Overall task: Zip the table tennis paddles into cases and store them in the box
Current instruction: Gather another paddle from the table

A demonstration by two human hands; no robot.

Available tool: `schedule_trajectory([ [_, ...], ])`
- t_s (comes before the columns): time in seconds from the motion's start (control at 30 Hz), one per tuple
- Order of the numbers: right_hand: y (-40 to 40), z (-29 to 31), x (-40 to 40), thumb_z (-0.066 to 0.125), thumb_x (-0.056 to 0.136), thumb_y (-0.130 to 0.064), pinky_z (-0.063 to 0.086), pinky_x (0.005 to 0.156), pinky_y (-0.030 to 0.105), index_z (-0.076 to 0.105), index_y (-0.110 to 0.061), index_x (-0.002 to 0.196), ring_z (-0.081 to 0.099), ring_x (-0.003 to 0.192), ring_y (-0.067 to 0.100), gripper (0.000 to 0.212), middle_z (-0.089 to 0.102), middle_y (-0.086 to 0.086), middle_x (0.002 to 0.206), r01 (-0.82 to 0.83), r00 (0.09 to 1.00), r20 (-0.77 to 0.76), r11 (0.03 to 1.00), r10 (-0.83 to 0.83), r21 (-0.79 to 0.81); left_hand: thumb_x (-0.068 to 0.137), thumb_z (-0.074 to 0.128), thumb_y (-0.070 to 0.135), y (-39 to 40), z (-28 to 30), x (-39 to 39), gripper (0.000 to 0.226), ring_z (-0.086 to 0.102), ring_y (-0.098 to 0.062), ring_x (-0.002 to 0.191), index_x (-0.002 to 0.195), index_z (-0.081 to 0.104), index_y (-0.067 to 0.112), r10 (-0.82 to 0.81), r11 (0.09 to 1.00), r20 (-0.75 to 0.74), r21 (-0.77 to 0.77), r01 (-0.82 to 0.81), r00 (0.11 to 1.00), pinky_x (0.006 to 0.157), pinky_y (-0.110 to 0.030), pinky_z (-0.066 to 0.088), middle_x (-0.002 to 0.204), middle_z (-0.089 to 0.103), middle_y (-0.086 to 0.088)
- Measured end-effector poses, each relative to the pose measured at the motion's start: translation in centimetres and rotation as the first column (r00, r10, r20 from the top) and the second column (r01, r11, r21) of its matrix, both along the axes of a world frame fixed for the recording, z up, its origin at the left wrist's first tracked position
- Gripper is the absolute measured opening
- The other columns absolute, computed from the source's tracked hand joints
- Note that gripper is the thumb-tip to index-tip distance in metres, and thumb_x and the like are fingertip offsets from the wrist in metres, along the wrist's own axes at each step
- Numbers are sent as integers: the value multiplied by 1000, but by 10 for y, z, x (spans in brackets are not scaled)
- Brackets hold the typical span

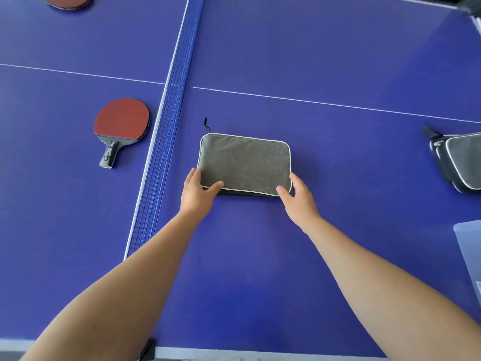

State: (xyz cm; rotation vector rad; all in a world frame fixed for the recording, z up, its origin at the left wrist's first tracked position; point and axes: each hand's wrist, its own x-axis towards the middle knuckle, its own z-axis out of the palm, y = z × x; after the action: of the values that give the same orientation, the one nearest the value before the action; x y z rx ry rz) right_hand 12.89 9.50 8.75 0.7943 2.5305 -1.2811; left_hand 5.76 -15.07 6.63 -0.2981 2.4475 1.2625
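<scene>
1. So, grey case (pixel 244 162) w/ white piping lies flat on the blue table (pixel 338 61), just right of the net (pixel 166 121), black pull strap at its far left corner.
2. Left hand (pixel 195 191) grips the near left corner, thumb on top, fingers along the edge.
3. Right hand (pixel 299 196) grips the near right corner the same way.
4. Red paddle (pixel 122 123) lies left of the net; 2nd paddle (pixel 69 1) at the top edge.
5. Another case (pixel 460 162) far right, clear box (pixel 471 246) below it, both cut off.

Bare table (pixel 338 157) lies open right of the case (pixel 244 162); the net (pixel 166 131) walls off the left, perhaps a box (pixel 468 246) far right.
</scene>
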Motion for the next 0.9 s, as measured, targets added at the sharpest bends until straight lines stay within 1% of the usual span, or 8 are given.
schedule_trajectory([
  [0.07,-3,4,20,49,100,-40,25,114,28,28,-17,154,27,145,14,62,25,-4,161,-63,998,-16,998,64,28,89,65,48,1,6,23,77,26,-14,147,153,33,19,-24,999,-15,-30,23,1000,116,-31,27,161,26,5],
  [0.13,-4,4,46,46,101,-43,22,118,32,28,-17,154,22,147,15,62,24,-2,161,-125,992,-5,990,126,70,92,63,46,2,11,52,76,23,-12,148,154,30,18,-65,996,-38,-63,62,997,117,-30,23,162,25,4],
  [0.23,-4,4,93,41,101,-48,16,121,36,26,-16,154,14,149,18,64,20,0,163,-209,978,34,968,206,141,94,59,49,5,19,105,73,22,-14,149,154,30,20,-124,986,-29,-112,120,992,118,-33,24,162,23,4],
  [0.37,1,2,167,35,99,-57,16,122,42,25,-18,155,12,150,23,68,18,1,164,-326,945,100,922,312,207,96,54,50,10,20,192,68,22,-16,149,152,34,19,-152,975,-26,-165,146,988,120,-36,23,161,26,1],
  [0.47,4,-3,229,32,99,-60,17,122,43,25,-20,155,11,150,24,70,17,1,164,-406,913,144,881,381,242,96,52,53,11,14,268,66,20,-17,149,152,35,21,-167,964,7,-207,165,986,120,-39,23,161,27,1],
  [0.53,2,-7,269,31,98,-61,16,121,43,24,-20,155,11,151,25,70,16,2,164,-449,892,184,855,413,260,96,51,53,9,9,317,65,18,-19,150,152,36,22,-216,939,39,-264,218,976,120,-40,21,161,27,1],
  [0.77,-34,-16,404,21,97,-66,10,123,44,22,-21,155,5,151,24,74,13,1,164,-600,798,291,740,528,304,97,45,56,-22,-10,477,65,12,-21,152,152,35,23,-376,857,87,-346,382,923,122,-42,14,162,26,1],
  [0.9,-72,-25,460,14,95,-69,3,122,46,16,-21,157,0,152,23,78,7,0,165,-723,687,386,633,616,277,98,38,58,-62,-21,547,67,5,-19,153,155,26,26,-399,829,146,-366,424,905,123,-43,7,164,19,3],
])
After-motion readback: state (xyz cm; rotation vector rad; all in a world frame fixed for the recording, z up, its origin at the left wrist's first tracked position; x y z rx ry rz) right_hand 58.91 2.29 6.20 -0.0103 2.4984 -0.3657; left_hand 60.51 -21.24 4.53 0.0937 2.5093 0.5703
